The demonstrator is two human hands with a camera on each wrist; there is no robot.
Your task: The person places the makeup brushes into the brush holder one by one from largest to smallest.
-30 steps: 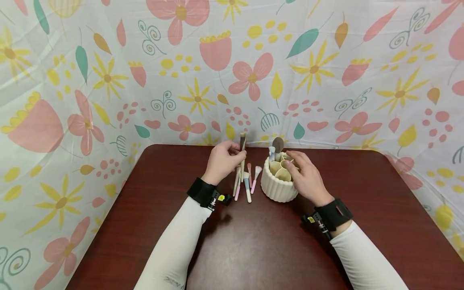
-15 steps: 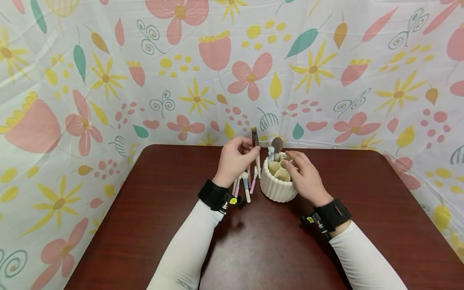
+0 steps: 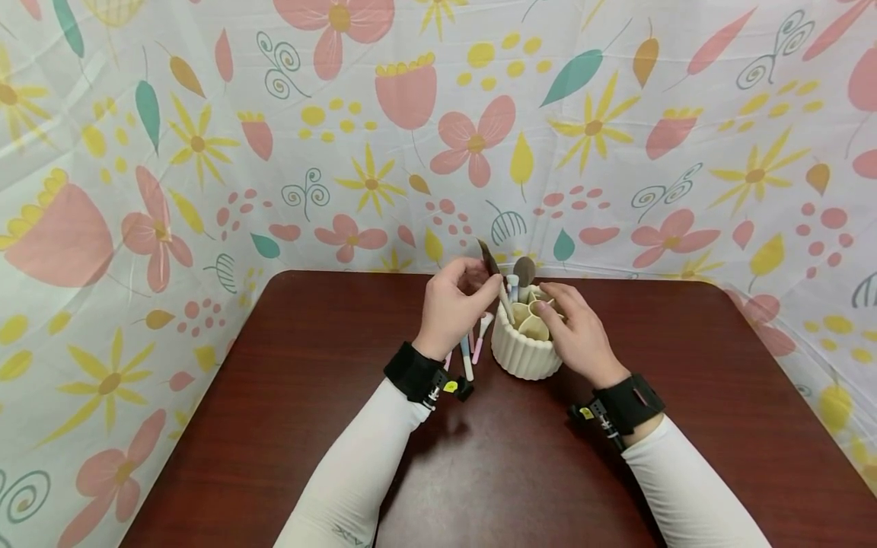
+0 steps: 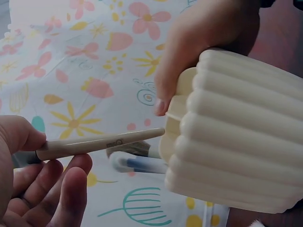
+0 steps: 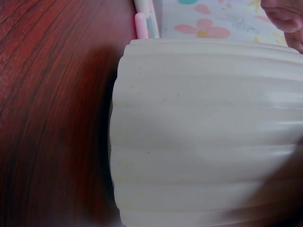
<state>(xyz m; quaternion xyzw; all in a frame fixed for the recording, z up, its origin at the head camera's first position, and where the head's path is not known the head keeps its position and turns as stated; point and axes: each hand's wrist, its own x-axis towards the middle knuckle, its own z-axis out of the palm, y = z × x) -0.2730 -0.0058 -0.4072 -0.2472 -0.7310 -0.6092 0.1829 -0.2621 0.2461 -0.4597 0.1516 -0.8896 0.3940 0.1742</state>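
Since brush [image 4: 102, 143] looks light, stiff, my left hand [image 3: 457, 303] pinching by the ferrule [image 4: 27, 159] suits; right hand [image 3: 582, 331] spread on holder [image 3: 524, 354].

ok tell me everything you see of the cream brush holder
The cream brush holder is round, ribbed, glossy and plastic-looking, with a bumpy rim and dividers forming compartments. It stands upright on the table, the right hand gripping its rim. Brushes stand at its far side; whether the brush in the left hand touches it is unclear.

Flwr-print cloth [image 3: 438, 137] behind dk red-brn table [image 3: 521, 457].
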